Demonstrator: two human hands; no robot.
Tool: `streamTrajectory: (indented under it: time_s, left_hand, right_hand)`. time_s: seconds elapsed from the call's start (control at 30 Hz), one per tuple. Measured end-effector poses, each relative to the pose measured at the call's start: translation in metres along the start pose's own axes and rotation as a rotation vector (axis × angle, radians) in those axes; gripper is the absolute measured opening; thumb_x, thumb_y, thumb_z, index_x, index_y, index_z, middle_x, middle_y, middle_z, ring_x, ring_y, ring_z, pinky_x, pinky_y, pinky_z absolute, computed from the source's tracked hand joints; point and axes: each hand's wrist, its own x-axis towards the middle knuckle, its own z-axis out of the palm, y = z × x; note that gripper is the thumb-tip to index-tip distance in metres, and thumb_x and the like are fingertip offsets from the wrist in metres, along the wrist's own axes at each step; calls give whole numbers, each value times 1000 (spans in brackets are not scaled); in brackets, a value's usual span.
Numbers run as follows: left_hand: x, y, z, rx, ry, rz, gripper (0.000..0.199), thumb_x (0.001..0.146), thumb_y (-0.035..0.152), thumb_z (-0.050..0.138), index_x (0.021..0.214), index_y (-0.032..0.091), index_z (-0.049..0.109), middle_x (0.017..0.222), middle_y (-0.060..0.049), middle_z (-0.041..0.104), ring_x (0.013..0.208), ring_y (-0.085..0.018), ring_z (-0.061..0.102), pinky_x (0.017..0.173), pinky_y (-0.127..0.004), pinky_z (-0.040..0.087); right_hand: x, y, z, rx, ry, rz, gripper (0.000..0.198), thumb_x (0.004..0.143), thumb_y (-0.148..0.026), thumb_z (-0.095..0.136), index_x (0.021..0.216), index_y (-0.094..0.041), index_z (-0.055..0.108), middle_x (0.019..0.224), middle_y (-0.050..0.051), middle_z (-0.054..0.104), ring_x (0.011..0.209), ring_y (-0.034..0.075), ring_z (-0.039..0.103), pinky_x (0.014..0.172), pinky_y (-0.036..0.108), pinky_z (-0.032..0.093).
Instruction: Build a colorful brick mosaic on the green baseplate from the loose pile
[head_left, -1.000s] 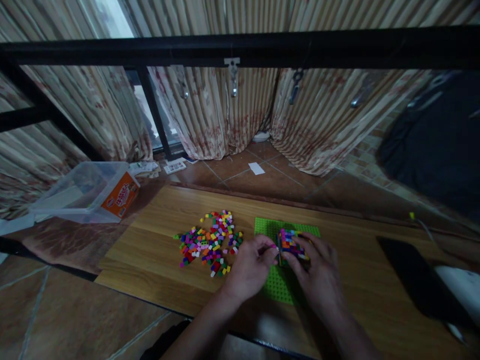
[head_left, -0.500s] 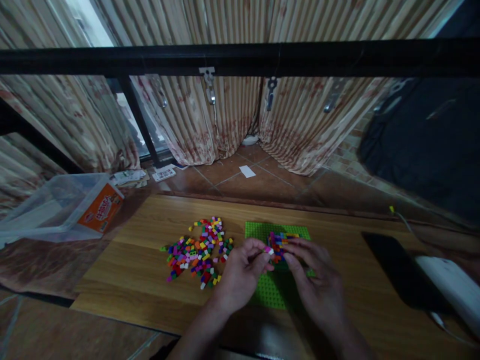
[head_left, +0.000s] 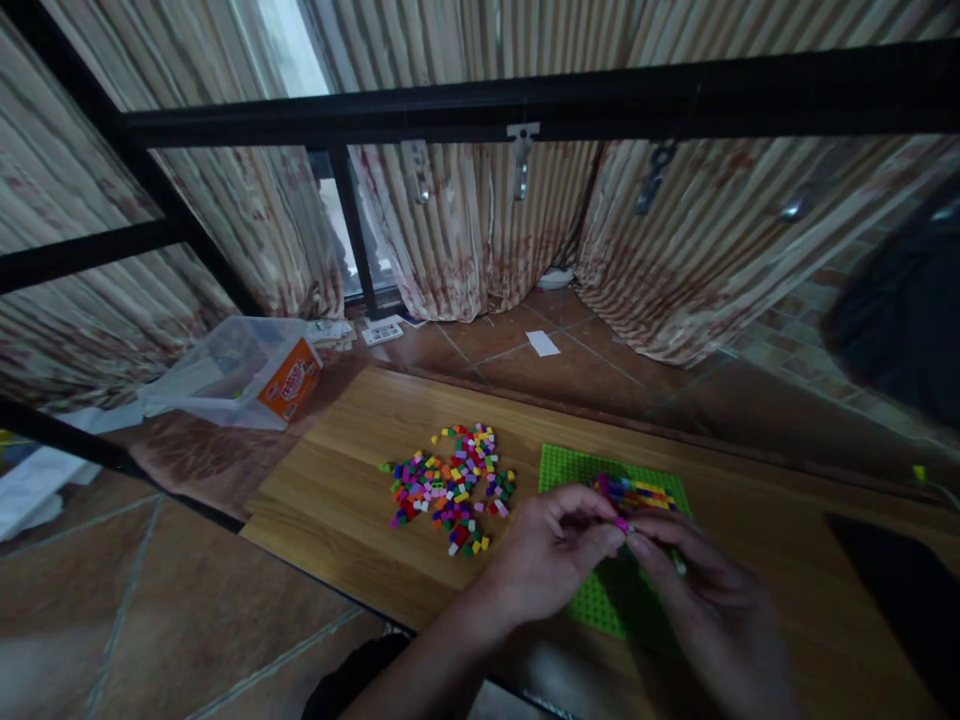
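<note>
My left hand [head_left: 559, 550] pinches a small magenta building brick [head_left: 621, 524] between thumb and index finger. My right hand [head_left: 697, 580] meets it there, thumb and forefinger closed on the brick's other side; its fingers partly cover what they grip. Both hands are above a green studded baseplate [head_left: 574, 465]. On the plate, just behind the fingers, is a multicoloured block of joined bricks [head_left: 637, 492], partly hidden by my right hand. A small pale piece [head_left: 679, 562] shows beneath the right fingers, too blurred to name.
Left of the plate, a loose pile of coloured bricks [head_left: 457, 485] is spread on the wooden table [head_left: 322, 500]. A clear plastic box [head_left: 232, 370] with an orange label stands beyond the table's left end. A dark flat object [head_left: 885, 590] lies at the right.
My right hand has moved from the brick block to the brick in my left hand, and the fingertips now meet. The view has swung left, shifting the scene rightward.
</note>
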Motion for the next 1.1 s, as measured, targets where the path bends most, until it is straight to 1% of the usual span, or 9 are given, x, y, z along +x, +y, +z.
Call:
streamTrajectory:
  time_s: [0.17, 0.33, 0.57, 0.63, 0.7, 0.8, 0.9, 0.97, 1.1]
  left_hand:
    - [-1, 2, -1, 55, 11, 19, 13, 84, 29, 65, 87, 17, 64, 77, 0, 59, 70, -11, 54, 67, -22, 44]
    - [-3, 7, -5, 154, -37, 79, 10, 86, 26, 63, 86, 16, 64, 76, 1, 57, 71, -10, 51, 66, -21, 42]
    - [-5, 16, -7, 317, -128, 123, 11, 87, 25, 61, 86, 16, 66, 77, -1, 61, 74, -12, 54, 69, -23, 42]
    - [-5, 18, -8, 343, -148, 107, 11, 87, 25, 61, 85, 16, 67, 78, -1, 63, 75, -12, 55, 70, -23, 42]
    - [-4, 17, -9, 345, -124, 76, 11, 86, 26, 62, 85, 16, 67, 77, -1, 63, 74, -12, 56, 69, -23, 42]
    - [2, 12, -14, 364, 5, 1, 12, 85, 27, 62, 82, 16, 65, 73, 0, 60, 68, -12, 53, 62, -22, 40]
    - [8, 6, -17, 414, 131, -61, 15, 84, 28, 60, 78, 15, 64, 70, 0, 60, 65, -13, 53, 61, -23, 39]
    - [10, 3, -17, 410, 147, -78, 16, 84, 29, 60, 78, 15, 64, 71, -1, 62, 68, -14, 56, 63, -24, 41]
    - [10, 0, -13, 366, 98, -92, 18, 85, 31, 60, 79, 15, 64, 74, -2, 64, 72, -16, 60, 67, -26, 44]
  right_hand:
    - [0, -1, 0, 14, -14, 32, 23, 82, -45, 67, 92, -26, 73, 95, 3, 74, 88, 21, 70, 77, 30, 56]
    - [-1, -4, -1, 70, -71, 67, 19, 82, -43, 68, 89, -26, 73, 93, 2, 73, 86, 19, 69, 76, 26, 55]
    - [-3, -10, -9, 187, -150, 28, 10, 86, -35, 66, 87, -28, 73, 87, 0, 69, 83, 15, 65, 76, 24, 53]
    - [-3, -6, -15, 188, -131, 8, 9, 86, -33, 67, 87, -28, 74, 88, 1, 69, 84, 16, 65, 77, 26, 53]
    - [-2, 2, -22, 152, -50, 0, 8, 85, -33, 69, 89, -28, 74, 93, 2, 69, 87, 17, 65, 79, 28, 53]
    - [1, 16, -28, 10, 64, -8, 10, 84, -35, 70, 90, -29, 75, 98, 3, 67, 92, 19, 63, 83, 34, 52]
    - [2, 24, -26, -131, 31, -52, 10, 84, -36, 69, 89, -31, 76, 102, 4, 66, 98, 22, 60, 88, 40, 49]
    - [2, 24, -21, -181, 4, -83, 10, 85, -37, 68, 87, -33, 76, 107, 4, 65, 103, 23, 57, 90, 43, 48]
    - [2, 20, -12, -221, 8, -105, 10, 85, -38, 68, 86, -34, 77, 118, 4, 61, 112, 26, 52, 94, 47, 46]
